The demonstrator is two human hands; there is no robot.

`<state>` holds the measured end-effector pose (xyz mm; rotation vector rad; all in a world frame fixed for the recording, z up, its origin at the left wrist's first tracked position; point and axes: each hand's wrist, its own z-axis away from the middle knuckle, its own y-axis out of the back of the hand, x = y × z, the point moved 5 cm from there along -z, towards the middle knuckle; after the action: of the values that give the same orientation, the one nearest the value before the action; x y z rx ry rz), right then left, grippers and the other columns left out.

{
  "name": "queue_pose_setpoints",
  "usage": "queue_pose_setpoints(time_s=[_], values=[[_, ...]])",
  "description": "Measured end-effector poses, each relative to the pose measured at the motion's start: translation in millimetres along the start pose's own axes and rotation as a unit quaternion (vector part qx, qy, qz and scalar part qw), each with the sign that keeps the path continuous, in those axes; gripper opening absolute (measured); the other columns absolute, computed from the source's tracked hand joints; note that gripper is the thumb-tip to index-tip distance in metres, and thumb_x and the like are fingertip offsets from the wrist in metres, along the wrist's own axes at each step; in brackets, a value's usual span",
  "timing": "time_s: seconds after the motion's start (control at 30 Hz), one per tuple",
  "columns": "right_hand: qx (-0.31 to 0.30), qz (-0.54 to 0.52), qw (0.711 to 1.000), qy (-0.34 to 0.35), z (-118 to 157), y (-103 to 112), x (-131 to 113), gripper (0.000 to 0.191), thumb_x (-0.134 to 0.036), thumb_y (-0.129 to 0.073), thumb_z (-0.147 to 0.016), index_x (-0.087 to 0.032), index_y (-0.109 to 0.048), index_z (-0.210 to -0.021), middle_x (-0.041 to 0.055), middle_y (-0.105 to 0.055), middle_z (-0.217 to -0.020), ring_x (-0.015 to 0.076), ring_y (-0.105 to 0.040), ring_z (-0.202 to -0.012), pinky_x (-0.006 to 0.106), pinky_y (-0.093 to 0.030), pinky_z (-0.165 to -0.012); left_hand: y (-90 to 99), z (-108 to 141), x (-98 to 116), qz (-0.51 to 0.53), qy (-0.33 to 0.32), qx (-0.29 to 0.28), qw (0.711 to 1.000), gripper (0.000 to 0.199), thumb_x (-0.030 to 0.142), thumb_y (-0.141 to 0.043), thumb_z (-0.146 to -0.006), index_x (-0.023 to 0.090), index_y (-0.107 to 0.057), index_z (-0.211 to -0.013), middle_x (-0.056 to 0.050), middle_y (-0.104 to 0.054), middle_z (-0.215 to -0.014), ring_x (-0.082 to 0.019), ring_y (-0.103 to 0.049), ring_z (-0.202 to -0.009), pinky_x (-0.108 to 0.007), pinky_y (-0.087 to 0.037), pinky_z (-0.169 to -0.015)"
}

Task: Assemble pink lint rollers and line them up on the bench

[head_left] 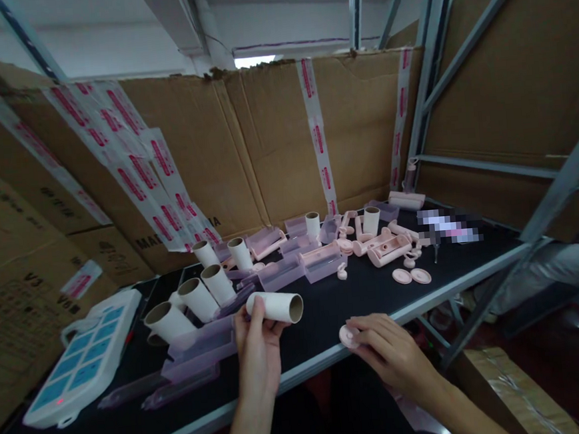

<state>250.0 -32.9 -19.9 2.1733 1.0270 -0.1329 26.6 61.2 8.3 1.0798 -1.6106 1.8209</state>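
Observation:
My left hand [259,346] is closed around a white cardboard tube [279,307], which lies sideways with its open end facing right. Over the front edge of the black tabletop, my right hand [380,343] pinches a small pale pink round cap [348,336] between thumb and fingers. Tube and cap are apart. Left of the held tube stand several similar white tubes [198,301] among translucent purple trays [204,347]. Beyond my hands lie pink plastic parts, including a half-round pink housing [389,247] and two flat pink discs [421,275].
A white power strip [87,356] with blue sockets lies at the left, its red light lit. Cardboard walls [274,144] stand behind the table, held with printed tape. Grey metal posts [500,287] frame the right side. A cardboard box [518,386] sits below, right.

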Motion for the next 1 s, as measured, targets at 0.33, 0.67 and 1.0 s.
queue_pose_setpoints(time_s=[0.33,0.67,1.0], values=[[0.049,-0.322,0.928,-0.182,-70.8,-19.2,-12.2,0.012,-0.031,-0.067,-0.093,-0.021,-0.074,-0.092,0.0027,-0.073,-0.087,0.0155,-0.071,-0.075,0.026,-0.058,-0.071,-2.1,2.4,-5.4,-0.049,-0.003,-0.048,0.998,0.042,0.037,-0.082,-0.077,0.021,-0.055,-0.105,-0.001,-0.065,-0.094,-0.013,-0.066,-0.077,-0.021,-0.057,-0.06],[0.192,-0.265,0.907,-0.266,-56.7,-51.2,-23.0,0.035,-0.034,-0.059,-0.097,-0.022,-0.07,-0.127,0.0106,-0.074,-0.116,0.0221,-0.073,-0.099,0.034,-0.06,-0.087,-2.6,10.1,-2.5,-0.053,-0.058,-0.047,0.996,0.045,0.035,-0.08,-0.078,0.025,-0.048,-0.108,0.0,-0.062,-0.103,-0.016,-0.066,-0.088,-0.024,-0.059,-0.065],[0.165,-0.282,0.895,-0.304,-47.1,-71.7,-56.6,0.052,-0.038,-0.049,-0.102,-0.02,-0.046,-0.15,0.0086,-0.05,-0.15,0.0262,-0.05,-0.139,0.045,-0.044,-0.113,-0.7,17.3,2.2,-0.049,-0.092,-0.031,0.994,0.042,0.035,-0.08,-0.079,0.024,-0.049,-0.105,0.0,-0.064,-0.101,-0.014,-0.066,-0.086,-0.023,-0.056,-0.07]])
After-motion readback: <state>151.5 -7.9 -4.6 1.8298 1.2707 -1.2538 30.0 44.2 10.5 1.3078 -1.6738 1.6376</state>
